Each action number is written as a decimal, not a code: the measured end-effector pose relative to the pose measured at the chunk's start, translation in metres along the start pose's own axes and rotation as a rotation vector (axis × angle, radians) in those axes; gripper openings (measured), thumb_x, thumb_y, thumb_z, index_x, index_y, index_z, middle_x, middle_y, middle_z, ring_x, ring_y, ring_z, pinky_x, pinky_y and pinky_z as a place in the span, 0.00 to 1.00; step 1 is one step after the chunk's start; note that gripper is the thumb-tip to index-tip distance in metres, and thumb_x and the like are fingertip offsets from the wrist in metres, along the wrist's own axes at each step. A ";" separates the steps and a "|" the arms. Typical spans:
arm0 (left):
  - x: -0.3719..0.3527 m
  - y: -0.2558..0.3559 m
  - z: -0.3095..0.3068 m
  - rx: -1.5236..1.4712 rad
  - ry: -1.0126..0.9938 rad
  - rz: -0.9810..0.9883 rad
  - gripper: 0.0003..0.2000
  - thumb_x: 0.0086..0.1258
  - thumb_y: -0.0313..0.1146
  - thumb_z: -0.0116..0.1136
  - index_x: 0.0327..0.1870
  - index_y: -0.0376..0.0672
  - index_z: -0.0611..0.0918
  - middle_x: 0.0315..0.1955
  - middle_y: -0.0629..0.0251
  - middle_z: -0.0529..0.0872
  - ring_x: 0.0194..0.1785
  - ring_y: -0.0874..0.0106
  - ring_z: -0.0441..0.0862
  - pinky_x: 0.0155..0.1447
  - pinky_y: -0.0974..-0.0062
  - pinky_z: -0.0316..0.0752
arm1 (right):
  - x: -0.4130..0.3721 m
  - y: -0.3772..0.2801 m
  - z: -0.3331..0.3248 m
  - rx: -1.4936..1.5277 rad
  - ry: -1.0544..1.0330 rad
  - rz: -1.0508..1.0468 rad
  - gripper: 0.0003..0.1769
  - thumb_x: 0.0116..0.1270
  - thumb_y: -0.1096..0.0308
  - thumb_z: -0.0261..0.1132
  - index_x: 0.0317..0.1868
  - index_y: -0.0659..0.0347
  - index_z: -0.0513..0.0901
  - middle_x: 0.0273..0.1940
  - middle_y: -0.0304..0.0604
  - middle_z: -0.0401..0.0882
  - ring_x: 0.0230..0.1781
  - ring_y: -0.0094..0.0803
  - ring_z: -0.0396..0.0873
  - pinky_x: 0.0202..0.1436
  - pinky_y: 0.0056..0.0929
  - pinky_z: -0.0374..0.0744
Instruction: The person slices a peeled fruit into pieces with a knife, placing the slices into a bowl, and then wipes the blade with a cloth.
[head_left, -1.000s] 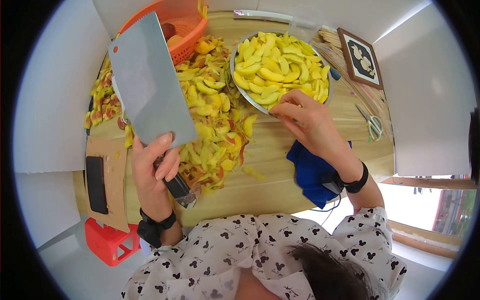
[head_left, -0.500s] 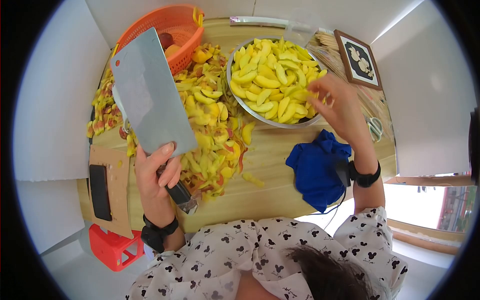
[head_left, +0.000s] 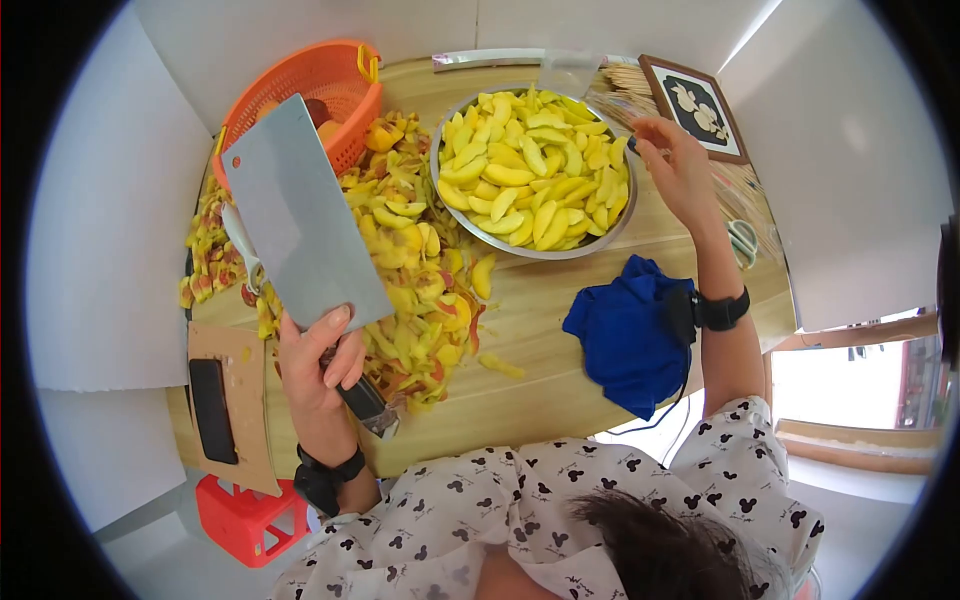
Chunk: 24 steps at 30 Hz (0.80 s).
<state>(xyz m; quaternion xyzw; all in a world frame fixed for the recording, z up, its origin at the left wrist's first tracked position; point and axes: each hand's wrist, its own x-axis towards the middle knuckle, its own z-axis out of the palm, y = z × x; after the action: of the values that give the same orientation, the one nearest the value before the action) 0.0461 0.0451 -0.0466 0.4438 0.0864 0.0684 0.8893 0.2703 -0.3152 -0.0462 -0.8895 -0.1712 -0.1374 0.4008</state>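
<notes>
**Edges and clearance.** The light wooden table (head_left: 540, 300) ends at 6 o'clock against the person's patterned shirt. White walls close it in at 9 and 12 o'clock. Bare wood lies open at the centre, between the heap of yellow and red fruit peelings (head_left: 415, 290) and the crumpled blue cloth (head_left: 625, 335) at 4 o'clock. The cloth hangs over the near edge.

**Surface and room.**
- An orange plastic basket (head_left: 300, 80) stands at 11 o'clock and touches the peelings.
- A dark framed picture (head_left: 695, 105) and a bundle of thin wooden sticks (head_left: 625, 80) lie at 1 o'clock.
- A brown cardboard sheet (head_left: 240, 400) lies at 8 o'clock, and a red plastic stool (head_left: 250, 520) stands below it on the floor.

**Hands and work items.**
- The left hand (head_left: 320, 365) is wrapped around the black handle of the broad grey steel cleaver (head_left: 300, 210). The thumb lies on the blade. The blade is raised flat-side up over the peelings, pointing to 11 o'clock.
- The right hand (head_left: 675, 170) reaches to 2 o'clock. Its fingers are curled together at the far rim of the round steel bowl (head_left: 590, 243). It cannot be told whether they pinch anything.
- The bowl sits at 12 o'clock, heaped with curved yellow fruit slices (head_left: 530, 170).
</notes>
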 end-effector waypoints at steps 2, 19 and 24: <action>0.000 -0.001 0.000 0.002 -0.022 0.000 0.11 0.65 0.23 0.58 0.45 0.33 0.73 0.24 0.65 0.77 0.07 0.83 0.60 0.10 0.83 0.57 | 0.002 0.030 0.006 -0.117 0.057 -0.155 0.11 0.64 0.75 0.61 0.46 0.66 0.81 0.42 0.48 0.82 0.40 0.36 0.83 0.41 0.32 0.79; 0.001 -0.001 0.007 -0.013 -0.053 -0.027 0.10 0.65 0.22 0.57 0.45 0.34 0.73 0.23 0.65 0.77 0.08 0.82 0.61 0.11 0.83 0.58 | 0.052 0.003 0.021 0.063 -0.062 -0.124 0.14 0.66 0.74 0.57 0.51 0.62 0.82 0.41 0.45 0.85 0.43 0.34 0.82 0.48 0.28 0.78; -0.001 0.001 0.009 0.000 -0.015 -0.038 0.09 0.65 0.22 0.58 0.44 0.34 0.73 0.22 0.65 0.77 0.08 0.82 0.61 0.11 0.82 0.58 | 0.067 0.016 0.050 -0.016 -0.140 -0.134 0.14 0.67 0.72 0.55 0.49 0.65 0.82 0.44 0.49 0.84 0.47 0.38 0.81 0.54 0.32 0.76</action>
<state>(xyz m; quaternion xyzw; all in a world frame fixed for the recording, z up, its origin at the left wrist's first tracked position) 0.0476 0.0382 -0.0407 0.4426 0.0881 0.0485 0.8911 0.3430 -0.2736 -0.0633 -0.8867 -0.2568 -0.1026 0.3705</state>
